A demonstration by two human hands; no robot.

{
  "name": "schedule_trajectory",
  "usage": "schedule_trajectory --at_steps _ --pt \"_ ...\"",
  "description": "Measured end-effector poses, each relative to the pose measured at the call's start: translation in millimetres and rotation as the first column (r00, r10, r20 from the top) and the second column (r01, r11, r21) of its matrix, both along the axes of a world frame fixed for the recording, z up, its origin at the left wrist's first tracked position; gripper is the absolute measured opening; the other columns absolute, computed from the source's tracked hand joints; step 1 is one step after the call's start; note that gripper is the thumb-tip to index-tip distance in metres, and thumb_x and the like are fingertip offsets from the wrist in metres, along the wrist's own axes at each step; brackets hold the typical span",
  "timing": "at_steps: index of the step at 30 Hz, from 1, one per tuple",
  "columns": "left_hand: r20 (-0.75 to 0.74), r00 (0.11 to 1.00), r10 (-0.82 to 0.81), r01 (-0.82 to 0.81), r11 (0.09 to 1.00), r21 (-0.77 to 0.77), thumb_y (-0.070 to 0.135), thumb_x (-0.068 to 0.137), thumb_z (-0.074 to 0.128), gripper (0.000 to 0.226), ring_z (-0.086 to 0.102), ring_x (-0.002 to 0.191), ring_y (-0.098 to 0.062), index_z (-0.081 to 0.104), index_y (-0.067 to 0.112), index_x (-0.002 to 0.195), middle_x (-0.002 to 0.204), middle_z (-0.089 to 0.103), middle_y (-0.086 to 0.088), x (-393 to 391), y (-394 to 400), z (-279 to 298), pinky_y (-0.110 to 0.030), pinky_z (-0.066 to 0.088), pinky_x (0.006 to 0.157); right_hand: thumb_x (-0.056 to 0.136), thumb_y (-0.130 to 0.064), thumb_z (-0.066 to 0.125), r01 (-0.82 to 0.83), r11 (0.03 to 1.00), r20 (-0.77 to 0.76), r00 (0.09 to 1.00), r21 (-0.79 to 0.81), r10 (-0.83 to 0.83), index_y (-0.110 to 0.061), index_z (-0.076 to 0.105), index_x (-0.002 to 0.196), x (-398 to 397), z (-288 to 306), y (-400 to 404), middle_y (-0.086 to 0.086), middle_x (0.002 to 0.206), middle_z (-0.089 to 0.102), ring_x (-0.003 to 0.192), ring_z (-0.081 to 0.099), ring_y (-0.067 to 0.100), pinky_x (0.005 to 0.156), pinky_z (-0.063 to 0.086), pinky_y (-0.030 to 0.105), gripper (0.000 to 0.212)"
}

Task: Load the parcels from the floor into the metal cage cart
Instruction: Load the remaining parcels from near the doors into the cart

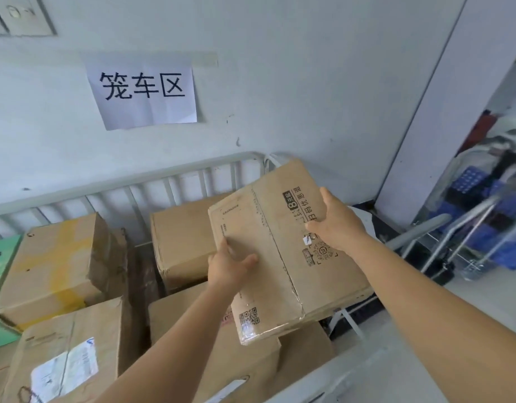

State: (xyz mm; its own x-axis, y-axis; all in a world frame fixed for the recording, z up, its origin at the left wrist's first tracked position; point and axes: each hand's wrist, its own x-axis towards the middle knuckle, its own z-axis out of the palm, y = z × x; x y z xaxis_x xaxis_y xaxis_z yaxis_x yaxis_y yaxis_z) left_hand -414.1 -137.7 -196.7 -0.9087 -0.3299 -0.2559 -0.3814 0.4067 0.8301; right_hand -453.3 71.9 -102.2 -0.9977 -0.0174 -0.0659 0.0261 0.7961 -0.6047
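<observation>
Both forearms extend to one cardboard parcel (283, 245) held tilted above the boxes in the metal cage cart (175, 181). Left hand (227, 264) grips its left edge; right hand (335, 225) clasps its right side, over print reading "8元" and a QR code. Wall sign (143, 88) reads "笼车区".

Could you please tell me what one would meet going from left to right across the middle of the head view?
Green box → yellow-taped carton → left hand → held parcel → right hand → blue crates.
</observation>
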Motion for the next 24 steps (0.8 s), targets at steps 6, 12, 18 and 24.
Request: schedule_trajectory --at_steps 6,12,18,24 --pt "0.118 0.992 -0.038 0.023 0.992 0.127 0.038 0.081 0.073 0.095 0.054 0.106 -0.022 0.013 0.026 0.154 0.141 0.039 -0.007 -31 21 -47 -0.04 0.052 0.093 0.09 -0.017 0.063 0.034 0.999 0.099 0.994 0.04 -0.038 -0.025 0.038 0.132 -41 -49 17 -0.008 0.122 0.06 0.094 0.058 0.016 0.06 0.039 0.021 0.049" --pt "0.22 0.974 -0.057 0.036 0.994 0.101 0.037 0.083 0.07 0.091 0.048 0.098 -0.018 0.013 0.026 0.153 0.14 0.035 -0.007 -40 26 -82 -0.031 0.051 0.081 0.093 -0.019 0.061 0.045 0.998 0.22 0.974 0.054 -0.055 -0.026 0.012 0.156 -59 -88 16 -0.005 0.146 0.045 0.118 0.054 0.019 0.098 0.047 0.041 0.081" --pt "0.312 0.95 0.009 -0.021 0.999 0.036 0.037 0.084 0.07 0.088 0.053 0.1 -0.023 0.014 0.029 0.151 0.134 0.034 -0.008 -43 30 -101 -0.026 0.051 0.056 0.094 -0.024 0.059 -0.047 0.997 0.271 0.962 0.062 0.029 -0.026 0.006 0.157 -82 -121 17 -0.007 0.157 0.029 0.127 0.049 0.018 0.102 0.042 0.043 0.082" --pt "0.382 0.923 0.054 -0.043 0.998 -0.036 0.034 0.081 0.072 0.089 0.05 0.115 -0.033 0.014 0.032 0.149 0.135 0.031 -0.009 -65 54 -111 -0.042 0.056 0.081 0.096 -0.025 0.057 -0.093 0.995 0.347 0.935 0.038 0.074 -0.027 0.002 0.157 -110 -156 43 -0.007 0.163 0.013 0.142 0.033 0.018 0.111 0.031 0.045 0.082"
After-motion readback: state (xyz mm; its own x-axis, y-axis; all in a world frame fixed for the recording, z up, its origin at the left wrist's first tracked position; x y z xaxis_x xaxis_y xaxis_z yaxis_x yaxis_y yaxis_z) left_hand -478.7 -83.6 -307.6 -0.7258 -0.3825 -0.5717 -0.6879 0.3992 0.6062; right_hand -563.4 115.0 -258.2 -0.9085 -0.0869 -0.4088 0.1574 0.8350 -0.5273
